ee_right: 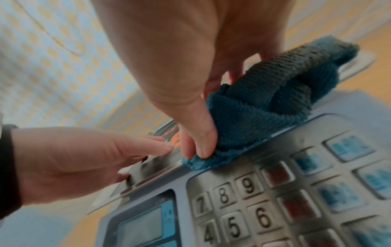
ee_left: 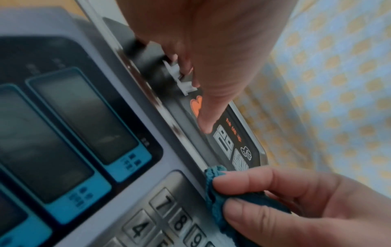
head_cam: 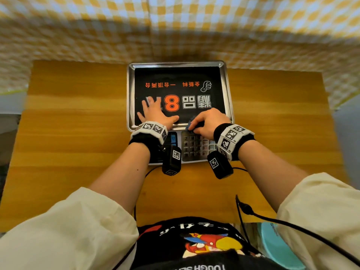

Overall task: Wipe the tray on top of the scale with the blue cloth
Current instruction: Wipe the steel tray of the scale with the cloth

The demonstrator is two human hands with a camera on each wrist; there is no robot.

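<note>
A wooden surface (head_cam: pixel 78 133) with a yellowish grain carries the scale (head_cam: pixel 194 151) near its far middle. Black cables (head_cam: pixel 241 209) trail over its near edge.

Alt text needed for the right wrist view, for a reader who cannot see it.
A right hand grips a bunched blue cloth against the near rim of a metal tray on a scale, just above its numeric keypad. The left hand lies flat on the tray, fingers straight; a yellow checked cloth fills the background.
</note>
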